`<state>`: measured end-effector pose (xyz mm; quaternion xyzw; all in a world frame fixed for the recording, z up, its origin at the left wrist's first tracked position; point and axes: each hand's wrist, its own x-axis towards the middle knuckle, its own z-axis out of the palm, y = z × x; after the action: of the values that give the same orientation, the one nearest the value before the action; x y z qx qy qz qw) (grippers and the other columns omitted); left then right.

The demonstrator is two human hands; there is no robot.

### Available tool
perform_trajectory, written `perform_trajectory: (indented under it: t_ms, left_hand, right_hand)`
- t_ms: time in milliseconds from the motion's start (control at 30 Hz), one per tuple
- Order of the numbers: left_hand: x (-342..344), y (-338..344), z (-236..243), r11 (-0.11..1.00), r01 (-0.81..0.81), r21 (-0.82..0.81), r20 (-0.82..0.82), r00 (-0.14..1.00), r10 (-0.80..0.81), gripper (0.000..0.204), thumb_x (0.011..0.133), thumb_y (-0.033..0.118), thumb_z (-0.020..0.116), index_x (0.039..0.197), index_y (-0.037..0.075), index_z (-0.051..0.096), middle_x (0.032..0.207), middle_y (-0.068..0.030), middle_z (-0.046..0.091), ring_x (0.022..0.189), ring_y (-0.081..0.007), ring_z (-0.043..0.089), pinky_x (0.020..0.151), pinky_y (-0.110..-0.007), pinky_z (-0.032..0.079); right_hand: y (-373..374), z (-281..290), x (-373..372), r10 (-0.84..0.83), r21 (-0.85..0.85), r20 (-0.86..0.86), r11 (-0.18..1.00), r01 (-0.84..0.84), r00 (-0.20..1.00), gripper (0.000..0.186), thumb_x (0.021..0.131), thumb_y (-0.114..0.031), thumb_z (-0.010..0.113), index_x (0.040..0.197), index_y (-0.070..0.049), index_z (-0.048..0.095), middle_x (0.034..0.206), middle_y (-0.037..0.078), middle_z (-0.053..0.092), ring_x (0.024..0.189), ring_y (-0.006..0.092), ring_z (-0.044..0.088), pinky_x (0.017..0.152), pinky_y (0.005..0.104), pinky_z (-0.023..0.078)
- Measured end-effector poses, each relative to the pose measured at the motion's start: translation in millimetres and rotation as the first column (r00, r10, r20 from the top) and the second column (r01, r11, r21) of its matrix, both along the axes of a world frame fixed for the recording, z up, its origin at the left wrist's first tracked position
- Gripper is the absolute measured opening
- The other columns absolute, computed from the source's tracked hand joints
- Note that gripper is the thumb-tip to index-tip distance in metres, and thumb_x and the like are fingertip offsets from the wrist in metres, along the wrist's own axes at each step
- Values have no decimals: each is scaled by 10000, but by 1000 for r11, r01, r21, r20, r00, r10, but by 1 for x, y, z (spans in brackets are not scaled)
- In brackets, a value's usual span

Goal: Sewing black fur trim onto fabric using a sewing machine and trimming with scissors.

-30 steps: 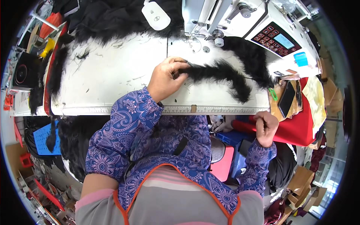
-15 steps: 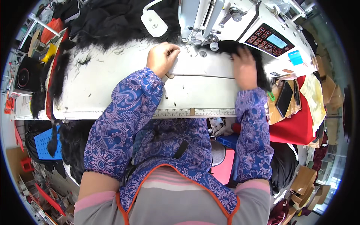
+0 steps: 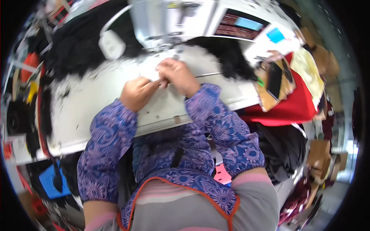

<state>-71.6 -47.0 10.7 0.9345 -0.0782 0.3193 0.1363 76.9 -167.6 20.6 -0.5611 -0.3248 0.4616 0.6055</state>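
Note:
My left hand (image 3: 137, 93) and my right hand (image 3: 178, 76) meet over the white sewing machine table (image 3: 92, 111), their fingertips close together. Both hands have their fingers pinched. Whatever is between them is too small and blurred to make out. Just beyond the hands stands the sewing machine (image 3: 150, 23), its needle area near my right fingers. To the right of the machine's foot lies a piece of black fur (image 3: 227, 57), touched by neither hand. More black fur (image 3: 77, 50) covers the back left of the table.
A white lamp or sensor head (image 3: 112, 45) on a curved arm hangs over the left fur. At the right are the control panel (image 3: 241, 25), a phone (image 3: 274, 81) on brown card and red cloth (image 3: 300, 104). A ruler strip (image 3: 162, 125) follows the table's front edge.
My right hand has left the black fur at the right and come over to my left hand. My left hand sits lower and further left. The whole view has tilted and shifted.

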Motion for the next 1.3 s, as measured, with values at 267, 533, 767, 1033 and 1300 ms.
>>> perform_trajectory:
  t_ms: [267, 533, 767, 1033, 1300]
  left_hand:
    - [13, -30, 21, 955, 295, -27, -20, 955, -296, 267, 667, 40, 711, 924, 26, 640, 907, -89, 635, 770, -245, 645, 631, -331, 540]
    - [24, -32, 12, 977, 173, -126, 49, 985, -168, 187, 656, -55, 708, 811, 13, 630, 846, -93, 620, 713, -245, 625, 583, -317, 522]
    - [24, -29, 10, 973, 38, -226, 7, 999, -37, 156, 674, -74, 682, 796, 10, 632, 783, -91, 598, 656, -233, 597, 555, -310, 494]
    - [18, -23, 4, 950, -88, -299, -7, 996, 90, 125, 683, -58, 683, 774, 16, 640, 761, -90, 600, 647, -236, 594, 564, -309, 494]
    - [26, -20, 3, 959, -68, -277, 4, 997, 72, 115, 660, -23, 689, 754, 26, 645, 727, -79, 591, 674, -246, 597, 588, -333, 498]
  right_hand:
    - [-120, 21, -26, 235, -188, 746, 972, -142, 623, 118, 821, -162, 605, 899, -74, 618, 717, 153, 599, 671, 330, 602, 611, 361, 479]
    - [-204, 27, 84, -135, 212, 976, 775, 596, -172, 341, 722, 9, 634, 1051, -2, 545, 1003, 190, 597, 956, 386, 567, 816, 417, 470]
    - [-207, 8, 137, 53, 36, 989, 822, 568, -139, 444, 672, 46, 573, 1111, -5, 523, 910, 185, 595, 868, 367, 580, 770, 429, 476]
    - [-202, 38, 138, 306, -105, 945, 614, 782, -114, 209, 811, -77, 526, 1014, -35, 554, 876, 184, 636, 821, 373, 615, 714, 455, 492]
    - [-221, 75, 90, 37, 274, 920, 649, 710, -389, 170, 846, -163, 614, 982, -63, 641, 853, 128, 611, 766, 335, 607, 652, 417, 483]
